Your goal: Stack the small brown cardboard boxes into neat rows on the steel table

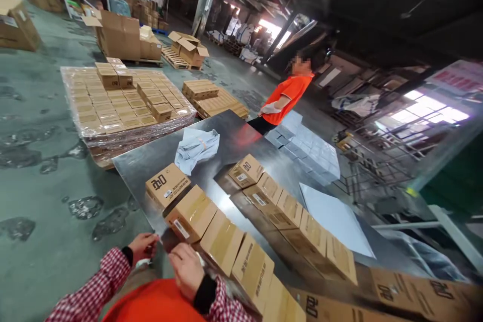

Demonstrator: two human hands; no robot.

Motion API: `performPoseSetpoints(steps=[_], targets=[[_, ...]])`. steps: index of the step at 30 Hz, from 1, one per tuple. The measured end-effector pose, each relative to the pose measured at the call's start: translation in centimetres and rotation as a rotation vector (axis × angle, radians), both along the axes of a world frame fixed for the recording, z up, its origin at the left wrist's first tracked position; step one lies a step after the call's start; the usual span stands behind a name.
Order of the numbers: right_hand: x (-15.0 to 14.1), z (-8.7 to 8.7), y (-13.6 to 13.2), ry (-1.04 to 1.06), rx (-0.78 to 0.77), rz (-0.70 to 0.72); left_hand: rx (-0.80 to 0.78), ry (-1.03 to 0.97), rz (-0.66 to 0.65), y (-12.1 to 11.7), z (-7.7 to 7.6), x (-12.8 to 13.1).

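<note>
1. The left hand (141, 250) is just off the near edge of the bench (151, 151), fingers bent inward with the fingertips drawn close together; I cannot tell whether they have hold of anything
2. The right hand (187, 270) is at the same near edge, back of the hand up and fingers loosely curled; something white shows beside it, but its grip is hidden and I cannot tell what, if anything, it holds
3. The near row of cardboard boxes (221, 241) runs along the near edge, from towards the bench's left end down to the lower right, with the right hand close beside it; I cannot tell whether they touch
4. A second row of boxes (289, 210) stands farther in, roughly in line with the first, bare metal between them
5. A crumpled pale cloth or bag (196, 148) lies near the bench's left end, and a white sheet (335, 219) lies towards the far edge
6. Beyond the far edge, a person in an orange shirt (289, 98) stands near a pale stack (311, 153)
</note>
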State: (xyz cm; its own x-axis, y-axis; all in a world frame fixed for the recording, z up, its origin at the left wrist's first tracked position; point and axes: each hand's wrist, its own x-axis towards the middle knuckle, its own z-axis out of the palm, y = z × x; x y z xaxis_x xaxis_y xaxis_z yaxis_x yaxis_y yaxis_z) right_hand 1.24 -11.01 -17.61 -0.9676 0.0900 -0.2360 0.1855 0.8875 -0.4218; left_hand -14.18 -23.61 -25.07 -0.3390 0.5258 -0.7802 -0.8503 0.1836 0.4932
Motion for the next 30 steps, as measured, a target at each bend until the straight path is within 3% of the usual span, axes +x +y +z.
performPoseSetpoints(steps=[2,4,6,8,11,15,19,22,25,28,30], targets=[[-0.9,0.5,0.1,0.031,0.015,-0.012,-0.073,0.077,0.054,-1.9,0.2,-1.8],[-2.7,1.3,0.9,0.020,0.088,-0.142,-0.114,0.223,0.113,-2.4,1.4,-4.4],[-4.5,1.7,2.0,-0.020,0.132,-0.264,-0.137,0.412,0.160,-1.4,3.2,-7.7],[-5.6,1.8,2.9,-0.064,0.151,-0.291,-0.160,0.614,0.153,0.4,5.0,-11.3],[-5.9,2.6,4.0,-0.133,0.185,-0.265,-0.169,0.778,-0.032,3.2,6.9,-15.5],[-7.4,5.3,6.5,-0.158,0.122,-0.322,-0.062,0.628,-0.209,4.5,7.6,-16.8],[-12.0,6.8,8.9,-0.077,0.084,-0.429,0.048,0.555,-0.162,1.7,6.8,-15.1],[-14.7,5.6,8.1,-0.092,-0.052,-0.348,0.077,0.488,-0.026,-2.2,4.6,-13.7],[-15.5,3.9,5.9,-0.070,-0.220,-0.274,-0.019,0.471,0.003,-5.4,1.6,-12.5],[-16.0,3.3,5.0,-0.035,-0.320,-0.281,-0.043,0.558,-0.034,-6.6,-0.3,-11.6],[-16.4,3.7,5.2,-0.012,-0.365,-0.277,-0.008,0.520,-0.024,-6.3,-0.1,-11.7]])
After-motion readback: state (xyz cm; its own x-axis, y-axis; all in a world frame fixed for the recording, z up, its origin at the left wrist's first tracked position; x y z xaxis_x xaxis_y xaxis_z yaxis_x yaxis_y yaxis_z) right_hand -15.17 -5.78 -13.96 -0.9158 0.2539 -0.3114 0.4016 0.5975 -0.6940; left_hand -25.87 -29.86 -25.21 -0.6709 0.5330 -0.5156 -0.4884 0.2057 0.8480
